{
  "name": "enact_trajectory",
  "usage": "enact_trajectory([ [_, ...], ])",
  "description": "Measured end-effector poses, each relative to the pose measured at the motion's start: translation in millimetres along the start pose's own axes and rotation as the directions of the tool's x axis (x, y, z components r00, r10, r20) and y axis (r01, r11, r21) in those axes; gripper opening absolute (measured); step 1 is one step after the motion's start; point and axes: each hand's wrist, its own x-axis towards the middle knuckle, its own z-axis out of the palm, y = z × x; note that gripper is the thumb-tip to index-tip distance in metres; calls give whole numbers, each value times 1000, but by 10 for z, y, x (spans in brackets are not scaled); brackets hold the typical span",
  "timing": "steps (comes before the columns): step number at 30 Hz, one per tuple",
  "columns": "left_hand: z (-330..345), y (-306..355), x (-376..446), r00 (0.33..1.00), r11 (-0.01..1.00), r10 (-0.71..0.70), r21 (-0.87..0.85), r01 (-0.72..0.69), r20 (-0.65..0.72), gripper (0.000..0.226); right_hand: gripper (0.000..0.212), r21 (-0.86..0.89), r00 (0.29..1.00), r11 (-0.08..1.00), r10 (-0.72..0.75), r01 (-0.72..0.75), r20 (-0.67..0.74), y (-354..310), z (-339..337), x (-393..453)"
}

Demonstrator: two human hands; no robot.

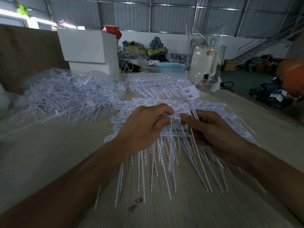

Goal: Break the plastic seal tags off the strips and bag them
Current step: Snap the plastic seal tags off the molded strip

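Both hands, left and right, grip seal strips above piled strips.

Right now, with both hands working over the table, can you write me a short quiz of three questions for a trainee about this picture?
1. True or false: the left hand and the right hand both grip white seal tags.
2. Which lies farther left on the table?
A. the clear bag full of loose tags
B. the flat pile of tag strips under the hands
3. Fill in: behind the table stands a blue ____.

Key:
1. True. Fingers of both hands curl round the tags.
2. A.
3. Basket.
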Motion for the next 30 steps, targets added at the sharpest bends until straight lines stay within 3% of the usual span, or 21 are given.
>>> enact_trajectory([
  [5,-7,-35,37,996,987,-45,-150,56,76,12,19,-54,996,995,-88,89,18,-17,12,-8],
  [8,-2,-43,42,995,969,-68,-234,83,70,15,23,-100,992,987,-126,127,8,-29,1,-9],
  [12,32,-45,4,998,975,-64,-210,68,25,15,45,-97,996,992,-84,81,-28,-5,-2,5],
  [17,24,-19,9,994,979,-15,-205,-7,-105,13,49,53,1000,998,17,-17,5,-6,-9,14],
  [20,24,-10,3,994,979,12,-200,-33,-107,12,36,92,998,994,55,-58,27,-28,-10,10],
  [24,8,-7,5,991,977,19,-210,-47,-132,15,38,212,994,973,102,-93,-32,-4,-48,39],
  [30,-14,-10,-11,989,982,-27,-188,0,-143,13,44,141,993,986,73,-86,92,-4,-8,4],
])
